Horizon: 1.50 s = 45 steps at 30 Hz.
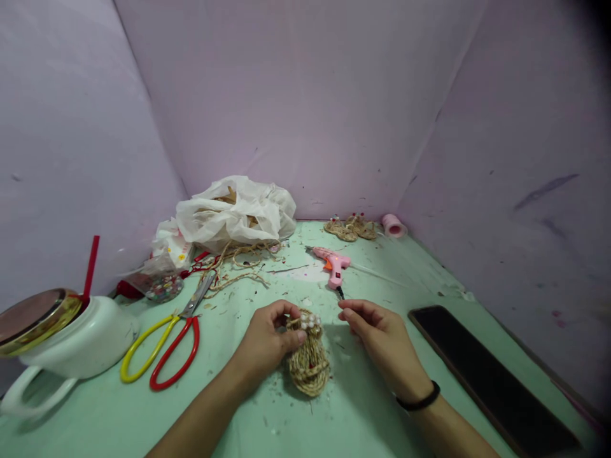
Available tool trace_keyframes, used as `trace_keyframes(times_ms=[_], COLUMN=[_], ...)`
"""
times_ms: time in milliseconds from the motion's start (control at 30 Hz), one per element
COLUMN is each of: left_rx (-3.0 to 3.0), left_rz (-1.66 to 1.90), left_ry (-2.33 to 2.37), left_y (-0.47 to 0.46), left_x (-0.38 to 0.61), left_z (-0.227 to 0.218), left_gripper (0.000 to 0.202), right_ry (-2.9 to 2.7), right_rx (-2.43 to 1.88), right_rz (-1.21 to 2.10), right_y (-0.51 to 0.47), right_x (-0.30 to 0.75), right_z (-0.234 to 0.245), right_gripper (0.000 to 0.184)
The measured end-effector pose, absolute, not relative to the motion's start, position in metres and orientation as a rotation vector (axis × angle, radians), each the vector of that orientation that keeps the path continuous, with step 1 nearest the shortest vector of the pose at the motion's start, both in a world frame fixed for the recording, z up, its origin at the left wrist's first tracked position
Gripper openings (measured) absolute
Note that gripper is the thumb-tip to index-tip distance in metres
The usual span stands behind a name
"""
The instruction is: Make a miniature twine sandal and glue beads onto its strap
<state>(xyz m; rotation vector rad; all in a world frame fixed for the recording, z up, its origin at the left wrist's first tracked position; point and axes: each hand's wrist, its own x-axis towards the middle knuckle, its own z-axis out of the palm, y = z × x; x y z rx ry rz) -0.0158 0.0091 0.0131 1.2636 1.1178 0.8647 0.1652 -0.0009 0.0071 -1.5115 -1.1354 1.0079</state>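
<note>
A small braided straw slipper rests upright on the table in front of me. White pearl beads sit in a cluster across its upper end. My left hand grips that end from the left, thumb and fingers closed on it beside the beads. To the right of the slipper, apart from it, my right hand is closed in a pinch. Anything between those fingertips is too small to make out. Just beyond them lies a pink glue gun, its black cord running down toward my right fingers.
Yellow-and-red scissors and a white mug with a gold-rimmed lid stand left. Behind them are a bag of beads, straw cord and a white plastic bag. Finished slippers, a pink spool and a phone lie right.
</note>
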Motion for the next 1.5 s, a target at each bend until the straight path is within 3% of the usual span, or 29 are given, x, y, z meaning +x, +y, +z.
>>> trace_keyframes(times_ms=[367,733,1000,1333,1500], left_rx=[1.406,1.3,1.248,1.137,1.014], left_rz=[0.88,0.872,0.886,0.895,0.971], left_ry=[1.116,0.953,1.014,0.996,1.073], left_y=[0.003,0.0,0.01,0.013,0.022], left_x=[-0.017,-0.016,-0.015,-0.015,-0.031], left_z=[0.017,0.02,0.008,0.01,0.017], left_gripper=[0.022,0.02,0.018,0.021,0.02], right_ry=[-1.202,-1.146,-1.132,-1.176,-1.295], right_rx=[-1.571,-1.334,-1.447,-1.388,-1.564], right_rz=[1.071,1.731,1.474,1.319,1.067], right_y=[-0.003,-0.008,-0.005,-0.006,-0.003], right_x=[0.157,0.16,0.156,0.152,0.169], right_z=[0.004,0.009,0.008,0.005,0.01], right_gripper=[0.019,0.027,0.032,0.03,0.023])
